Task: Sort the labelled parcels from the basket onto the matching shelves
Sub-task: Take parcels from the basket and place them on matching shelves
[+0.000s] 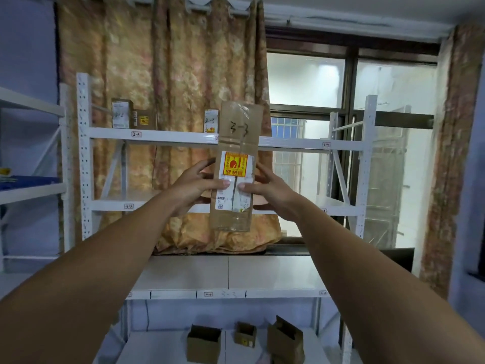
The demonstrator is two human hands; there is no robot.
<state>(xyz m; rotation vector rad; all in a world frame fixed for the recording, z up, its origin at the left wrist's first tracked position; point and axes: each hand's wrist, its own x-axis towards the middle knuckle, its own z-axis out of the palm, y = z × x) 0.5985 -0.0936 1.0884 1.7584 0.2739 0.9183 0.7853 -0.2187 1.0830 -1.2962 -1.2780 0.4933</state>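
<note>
Before a gold floral curtain (162, 61) and white steel shelving rack (168, 134), left hand (195, 186) and right hand (267, 185) grip a tall brown cardboard parcel (236, 143) marked "3-3", fingers curled round its nine and three o'clock sides, label facing the wearer, apparently to match shelf tags.

Bare forearms (105, 248); bare left hand (195, 186), right hand (267, 189).

A brown cardboard parcel (237, 164) is marked with a red-and-yellow sticker. The shelving (168, 134) is painted white. The curtain (162, 74) is patterned in mottled orange-gold florals.
</note>
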